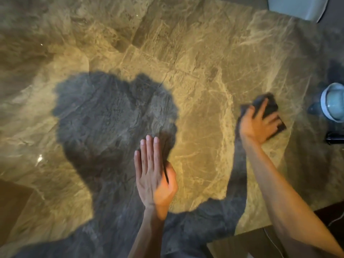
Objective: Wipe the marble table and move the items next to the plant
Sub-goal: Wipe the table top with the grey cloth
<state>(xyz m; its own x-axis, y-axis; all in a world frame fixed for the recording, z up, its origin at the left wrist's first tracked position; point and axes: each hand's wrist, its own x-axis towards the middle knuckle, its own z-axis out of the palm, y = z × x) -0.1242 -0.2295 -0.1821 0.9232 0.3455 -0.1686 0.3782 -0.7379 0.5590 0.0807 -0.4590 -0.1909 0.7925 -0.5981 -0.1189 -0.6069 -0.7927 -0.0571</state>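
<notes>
pressing the cloth [272, 106] under spread fingers [261, 109], the right hand [256, 127] has the cup [334, 101] just to its right; the left hand [151, 175] lies open.

The tabletop [186, 62] is golden-brown marble crossed by pale veins and darker grey-green patches. The cloth [268, 106] looks dark grey, perhaps black. The cup [333, 101] is pale blue-white.

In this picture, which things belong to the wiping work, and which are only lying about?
For the job: marble table; dark cloth, pressed by the right hand; left hand, flat on the table.
Lying about: pale blue ceramic vessel; black object at the right edge; white object beyond the table's far corner.
</notes>
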